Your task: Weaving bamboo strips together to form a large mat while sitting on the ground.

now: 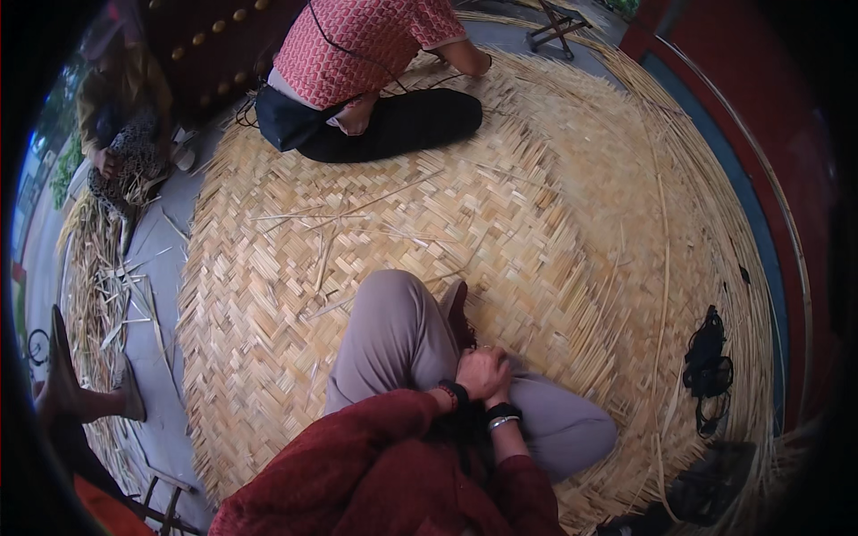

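My left hand (481, 372) is closed and lies against my right hand (501, 389) over my crossed legs (393, 326). The two hands touch; what is inside them, if anything, is hidden. Most of the right hand is covered by the left, and its fingers do not show. Beneath me spreads a large woven straw-coloured mat (268, 357) in a zigzag pattern, with loose strips (357, 207) lying across its middle. Neither hand touches the mat.
Ahead, a person in a red patterned top (357, 45) bends over the mat beside a long black cushion (402, 125). Another person (125, 116) sits at the far left near bundled strips (94, 259). Black cords (709, 366) lie right; a folding stool (556, 31) stands behind.
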Available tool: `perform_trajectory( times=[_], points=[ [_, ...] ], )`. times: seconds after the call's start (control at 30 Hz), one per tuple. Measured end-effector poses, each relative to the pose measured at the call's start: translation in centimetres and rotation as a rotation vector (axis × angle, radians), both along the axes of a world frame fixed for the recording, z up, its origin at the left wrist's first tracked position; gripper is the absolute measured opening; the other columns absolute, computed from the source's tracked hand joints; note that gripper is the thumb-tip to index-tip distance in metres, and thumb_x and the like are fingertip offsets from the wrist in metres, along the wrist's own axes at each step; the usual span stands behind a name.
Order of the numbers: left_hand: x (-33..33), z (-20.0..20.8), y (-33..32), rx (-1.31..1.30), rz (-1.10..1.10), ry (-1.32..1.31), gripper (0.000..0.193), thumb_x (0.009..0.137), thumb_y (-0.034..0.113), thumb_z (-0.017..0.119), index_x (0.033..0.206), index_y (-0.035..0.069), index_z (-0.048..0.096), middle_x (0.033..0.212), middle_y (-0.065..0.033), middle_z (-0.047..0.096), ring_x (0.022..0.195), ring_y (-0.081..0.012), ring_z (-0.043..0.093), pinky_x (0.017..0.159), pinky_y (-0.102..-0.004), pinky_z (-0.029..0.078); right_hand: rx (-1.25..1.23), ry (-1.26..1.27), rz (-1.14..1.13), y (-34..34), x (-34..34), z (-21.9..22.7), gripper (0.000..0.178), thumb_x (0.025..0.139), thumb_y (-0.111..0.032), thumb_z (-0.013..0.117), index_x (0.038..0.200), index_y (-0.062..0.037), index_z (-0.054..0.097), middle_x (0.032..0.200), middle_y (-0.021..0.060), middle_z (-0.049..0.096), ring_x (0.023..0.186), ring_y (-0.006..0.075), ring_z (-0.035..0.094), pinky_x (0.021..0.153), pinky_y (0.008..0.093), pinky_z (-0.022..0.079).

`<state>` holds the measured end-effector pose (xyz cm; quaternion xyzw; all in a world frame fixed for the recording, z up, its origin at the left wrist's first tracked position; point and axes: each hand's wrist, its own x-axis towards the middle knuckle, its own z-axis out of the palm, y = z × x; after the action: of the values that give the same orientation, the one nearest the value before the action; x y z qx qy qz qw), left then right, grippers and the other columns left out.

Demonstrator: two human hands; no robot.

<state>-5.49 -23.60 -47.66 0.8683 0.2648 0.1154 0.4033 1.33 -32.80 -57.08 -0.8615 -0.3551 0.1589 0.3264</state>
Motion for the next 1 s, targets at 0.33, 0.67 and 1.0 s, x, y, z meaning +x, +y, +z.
perform_trajectory(
  times=[0.33,0.67,1.0],
  points=[
    [0.1,0.1,-0.1,0.018,-0.01,-0.008,0.033,0.094,0.036,0.058,0.11,0.009,0.067,0.101,-0.0185,0.071,0.1,-0.0366,0.068,0.09,-0.0505,0.048,0.034,0.022,0.002,-0.5,0.5,-3.0,0.034,0.088,-0.038,0.07,0.09,-0.0041,0.071,0.09,0.0232,0.072,0.09,0.0439,0.069,0.072,0.0513,0.054],
    [0.3,-0.4,-0.4,0.019,-0.014,-0.021,0.031,0.094,0.035,0.058,0.109,0.009,0.067,0.101,-0.0181,0.071,0.1,-0.037,0.068,0.09,-0.0512,0.047,0.039,0.027,-0.003,-0.7,0.6,-4.0,0.034,0.088,-0.038,0.07,0.09,-0.0042,0.071,0.09,0.0229,0.072,0.09,0.0435,0.069,0.072,0.0509,0.055],
    [0.2,0.3,-0.3,0.033,-0.006,0.001,0.032,0.092,0.033,0.058,0.111,0.008,0.068,0.1,-0.0198,0.071,0.099,-0.0383,0.067,0.09,-0.0501,0.049,0.048,0.028,-0.007,-0.5,0.6,-4.4,0.033,0.088,-0.037,0.07,0.09,-0.0043,0.072,0.091,0.0225,0.072,0.09,0.0431,0.069,0.073,0.0505,0.055]
  ],
)
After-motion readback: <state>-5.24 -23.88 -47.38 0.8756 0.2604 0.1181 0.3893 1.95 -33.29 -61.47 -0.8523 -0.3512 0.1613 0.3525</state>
